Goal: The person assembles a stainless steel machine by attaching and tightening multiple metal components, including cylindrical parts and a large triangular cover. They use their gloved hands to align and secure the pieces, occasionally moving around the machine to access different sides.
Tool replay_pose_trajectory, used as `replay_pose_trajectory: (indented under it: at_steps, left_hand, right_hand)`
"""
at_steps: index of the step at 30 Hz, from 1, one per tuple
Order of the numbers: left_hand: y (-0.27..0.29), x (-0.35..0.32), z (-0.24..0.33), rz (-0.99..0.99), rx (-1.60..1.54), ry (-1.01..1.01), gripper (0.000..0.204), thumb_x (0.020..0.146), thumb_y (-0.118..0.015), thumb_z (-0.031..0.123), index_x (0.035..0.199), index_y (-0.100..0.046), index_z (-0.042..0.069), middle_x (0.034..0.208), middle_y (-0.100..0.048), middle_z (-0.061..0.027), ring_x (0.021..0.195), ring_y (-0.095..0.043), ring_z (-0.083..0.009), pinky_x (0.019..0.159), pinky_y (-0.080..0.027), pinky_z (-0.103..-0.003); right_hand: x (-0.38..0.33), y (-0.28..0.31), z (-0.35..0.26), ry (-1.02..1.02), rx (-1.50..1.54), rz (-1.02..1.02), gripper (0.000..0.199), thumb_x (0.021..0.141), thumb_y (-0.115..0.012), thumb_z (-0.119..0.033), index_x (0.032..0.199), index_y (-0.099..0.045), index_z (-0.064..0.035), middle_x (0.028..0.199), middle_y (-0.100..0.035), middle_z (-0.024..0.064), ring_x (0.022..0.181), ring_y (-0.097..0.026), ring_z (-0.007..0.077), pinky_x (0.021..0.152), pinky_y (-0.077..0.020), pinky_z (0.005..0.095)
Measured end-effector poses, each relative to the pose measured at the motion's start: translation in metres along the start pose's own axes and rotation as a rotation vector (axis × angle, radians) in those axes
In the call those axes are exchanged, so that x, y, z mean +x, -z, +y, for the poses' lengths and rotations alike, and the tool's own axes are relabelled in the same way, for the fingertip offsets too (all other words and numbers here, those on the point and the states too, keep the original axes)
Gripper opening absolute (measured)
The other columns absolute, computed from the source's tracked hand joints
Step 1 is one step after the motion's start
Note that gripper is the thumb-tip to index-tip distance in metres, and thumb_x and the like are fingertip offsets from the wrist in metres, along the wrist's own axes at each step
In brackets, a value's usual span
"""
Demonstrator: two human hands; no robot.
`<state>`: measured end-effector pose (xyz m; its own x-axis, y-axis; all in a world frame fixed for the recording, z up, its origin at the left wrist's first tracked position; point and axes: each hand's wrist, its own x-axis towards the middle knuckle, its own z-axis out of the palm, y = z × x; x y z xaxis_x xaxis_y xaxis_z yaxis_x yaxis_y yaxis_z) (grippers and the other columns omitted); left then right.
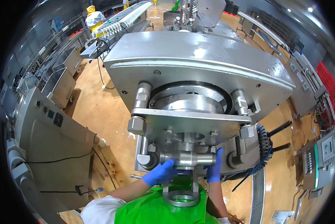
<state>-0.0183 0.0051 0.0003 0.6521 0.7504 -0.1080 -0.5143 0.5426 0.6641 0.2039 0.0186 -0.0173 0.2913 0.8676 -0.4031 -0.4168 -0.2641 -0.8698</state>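
Observation:
My left hand [161, 173], in a blue glove, is closed against the left end of a short horizontal steel cylinder [187, 158] with ribbed ends. At the cylinder's right end, my gloved right hand [214, 167] presses with its fingers pointing up; part of this hand is hidden behind the metal. A stub joins the cylinder to a bolted steel plate [190, 116] in front of the machine's round opening. Below it, a steel bracket ending in a ring [181, 198] hangs before my green apron [152, 209].
The large steel machine housing [197, 46] stands ahead. A grey cabinet [59, 153] with cables is on the left, beside wheeled steel bins [61, 87]. To the right are a control panel [324, 153] and a floor drain grate [257, 198]. A person [94, 18] stands far left.

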Motion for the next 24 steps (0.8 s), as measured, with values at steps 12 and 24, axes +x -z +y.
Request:
replay_pose_trajectory:
  at_steps: [12, 24]
  left_hand:
    - [-0.009, -0.021, 0.058, 0.609, -0.302, -0.073, 0.04, 0.096, -0.041, 0.05, 0.096, -0.061, 0.015, 0.098, -0.063, -0.004, 0.086, -0.06, -0.0184, 0.076, -0.048, -0.034]
    - [0.028, -0.011, 0.065, 0.597, 0.066, -0.26, 0.031, 0.087, -0.064, 0.016, 0.116, -0.058, 0.008, 0.113, -0.061, -0.0081, 0.089, -0.058, -0.0166, 0.085, -0.049, -0.036]
  right_hand:
    - [-0.001, -0.02, -0.02, -0.158, 0.622, 0.001, 0.027, 0.094, -0.053, -0.037, 0.097, -0.063, -0.012, 0.073, -0.065, 0.0034, 0.057, -0.063, 0.0138, 0.043, -0.0502, 0.03]
    - [0.008, 0.017, -0.005, -0.128, 0.256, -0.289, 0.055, 0.093, -0.042, -0.058, 0.112, -0.056, -0.0079, 0.086, -0.064, 0.0038, 0.069, -0.064, 0.017, 0.042, -0.0487, 0.0296]
